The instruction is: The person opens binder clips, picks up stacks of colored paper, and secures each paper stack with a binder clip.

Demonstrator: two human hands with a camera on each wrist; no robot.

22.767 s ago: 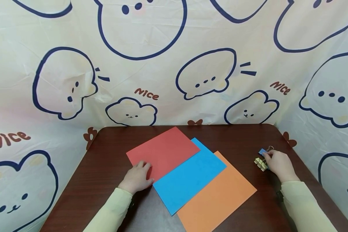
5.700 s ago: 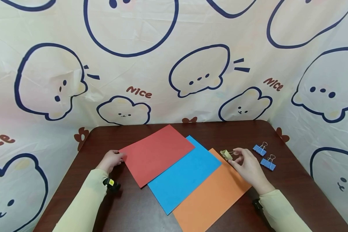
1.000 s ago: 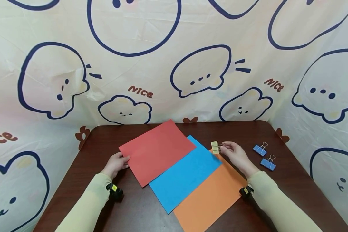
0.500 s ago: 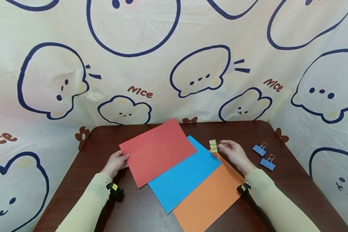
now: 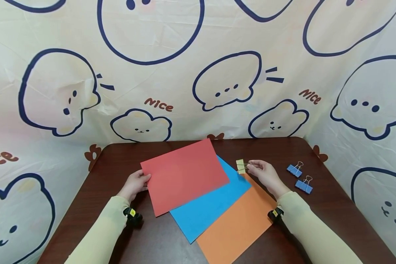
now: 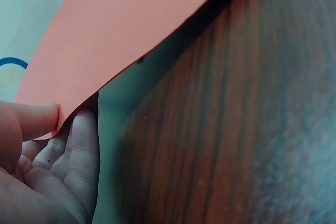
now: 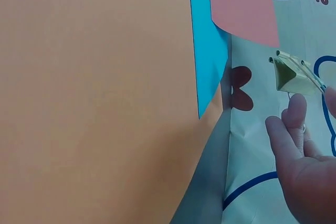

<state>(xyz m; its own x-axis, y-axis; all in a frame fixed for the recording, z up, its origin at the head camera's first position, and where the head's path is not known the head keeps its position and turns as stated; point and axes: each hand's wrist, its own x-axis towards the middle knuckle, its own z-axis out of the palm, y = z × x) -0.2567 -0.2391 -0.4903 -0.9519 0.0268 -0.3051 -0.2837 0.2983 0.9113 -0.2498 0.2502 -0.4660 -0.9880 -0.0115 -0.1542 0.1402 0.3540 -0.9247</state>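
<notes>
My left hand (image 5: 135, 184) pinches the left edge of a red sheet of paper (image 5: 184, 176), thumb on top and fingers beneath. In the left wrist view that edge of the red sheet (image 6: 121, 19) is raised off the table. The red sheet covers part of a blue sheet (image 5: 211, 209), which in turn lies over an orange sheet (image 5: 234, 223). My right hand (image 5: 267, 176) pinches a yellow binder clip (image 5: 240, 166) by its wire handles, above the upper corner of the orange sheet. In the right wrist view the clip's jaws are together.
Two blue binder clips (image 5: 294, 170) lie at the right of the dark wooden table (image 5: 336, 223), their wire handles pointing away. Behind the table hangs a pale curtain (image 5: 224, 36) with bear drawings.
Earlier my right hand was at the clips on the right; it now holds the yellow one further left. Over the last second, my left hand has shifted and turned the red sheet rightward.
</notes>
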